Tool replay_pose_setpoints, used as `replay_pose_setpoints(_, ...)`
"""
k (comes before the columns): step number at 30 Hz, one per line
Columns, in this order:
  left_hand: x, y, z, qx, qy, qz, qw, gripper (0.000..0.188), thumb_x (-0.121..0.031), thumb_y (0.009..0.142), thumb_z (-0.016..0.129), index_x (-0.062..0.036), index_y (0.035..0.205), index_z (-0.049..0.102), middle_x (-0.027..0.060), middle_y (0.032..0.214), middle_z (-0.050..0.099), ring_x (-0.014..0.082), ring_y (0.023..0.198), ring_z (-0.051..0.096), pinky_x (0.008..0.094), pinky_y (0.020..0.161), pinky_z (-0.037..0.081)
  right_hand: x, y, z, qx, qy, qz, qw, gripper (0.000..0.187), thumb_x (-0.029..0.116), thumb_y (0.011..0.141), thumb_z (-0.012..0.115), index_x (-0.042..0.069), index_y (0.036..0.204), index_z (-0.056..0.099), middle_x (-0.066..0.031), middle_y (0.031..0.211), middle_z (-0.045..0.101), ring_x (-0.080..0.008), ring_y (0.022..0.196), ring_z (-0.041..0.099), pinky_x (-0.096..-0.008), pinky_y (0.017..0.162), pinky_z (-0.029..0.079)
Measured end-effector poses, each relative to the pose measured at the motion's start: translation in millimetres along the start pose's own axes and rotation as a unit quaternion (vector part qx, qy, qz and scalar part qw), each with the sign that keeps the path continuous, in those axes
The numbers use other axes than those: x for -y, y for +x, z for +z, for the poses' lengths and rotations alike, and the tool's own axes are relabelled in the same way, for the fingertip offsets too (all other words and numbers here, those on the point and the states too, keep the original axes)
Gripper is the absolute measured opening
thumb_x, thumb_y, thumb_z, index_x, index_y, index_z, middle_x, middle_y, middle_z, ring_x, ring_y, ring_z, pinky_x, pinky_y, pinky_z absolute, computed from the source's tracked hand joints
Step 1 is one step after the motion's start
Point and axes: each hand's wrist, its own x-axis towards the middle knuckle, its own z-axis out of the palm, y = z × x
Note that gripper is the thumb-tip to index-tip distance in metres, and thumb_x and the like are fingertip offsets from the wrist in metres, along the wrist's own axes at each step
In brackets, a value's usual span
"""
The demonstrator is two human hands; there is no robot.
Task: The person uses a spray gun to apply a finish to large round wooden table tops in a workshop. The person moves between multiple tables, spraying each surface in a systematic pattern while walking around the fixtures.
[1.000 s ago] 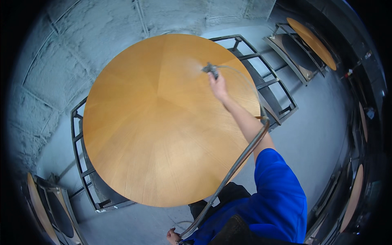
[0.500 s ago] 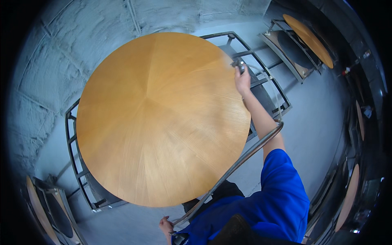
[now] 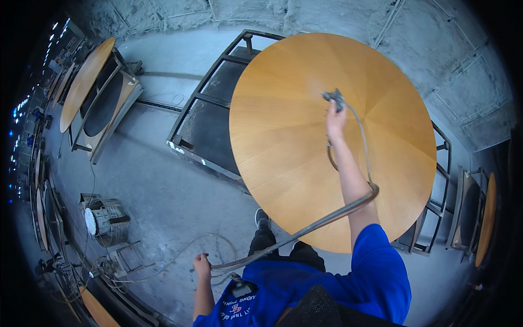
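Observation:
A large round wooden tabletop [image 3: 283, 163], with grain fanning out in wedges from its centre, rests on a dark metal frame [image 3: 210, 101]. Over its upper middle my right hand [image 3: 336, 124] is closed round a spray gun [image 3: 334, 100], and a faint mist hangs at the gun's left. A thin hose runs down from the gun, and a thicker hose bundle [image 3: 305, 229] passes across my right forearm. Low on the left, off the tabletop, my left hand [image 3: 202, 265] is closed at the other end of this hose bundle; its fingers show only partly.
Another round top [image 3: 87, 82] leans on a rack at the left, and one more [image 3: 486, 218] stands at the far right. A paint-stained drum [image 3: 109, 222] sits on the floor near tangled hoses [image 3: 109, 270]. Behind the tabletop rises a coated wall [image 3: 436, 71].
The view has swung, so the tabletop now lies further right. My right hand with the spray gun has gone from the tabletop's right edge to over its middle. My left hand is higher and further left.

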Motion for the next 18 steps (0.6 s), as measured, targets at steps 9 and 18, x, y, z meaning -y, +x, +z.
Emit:
replay_pose_setpoints(9,9.9,-2.9,-40.9,-0.068,-0.051,-0.024,0.996,0.032,-0.025,0.095,0.054,0.0029,0.092,0.070,0.0043,0.053,0.052,0.0144,0.048,0.049,0.0313,0.050,0.039,96.1,-93.1,148.0,0.195,0.160,0.004,0.968,0.037,0.027,0.100,0.059,0.003,0.129,0.056,-0.0039,0.081,0.064,-0.0116,0.067,0.060,-0.0283,0.062,0.048)
replay_pose_setpoints(18,-13.3,9.5,6.4,-0.008,0.041,0.100,0.994,0.030,-0.024,0.095,0.055,0.0020,0.091,0.070,0.0011,0.053,0.048,0.0130,0.048,0.045,0.0317,0.050,0.038,14.9,-56.9,-50.5,0.069,0.033,-0.017,0.997,0.035,0.025,0.100,0.060,0.004,0.129,0.054,-0.0042,0.088,0.063,-0.0133,0.076,0.059,-0.0286,0.067,0.048)
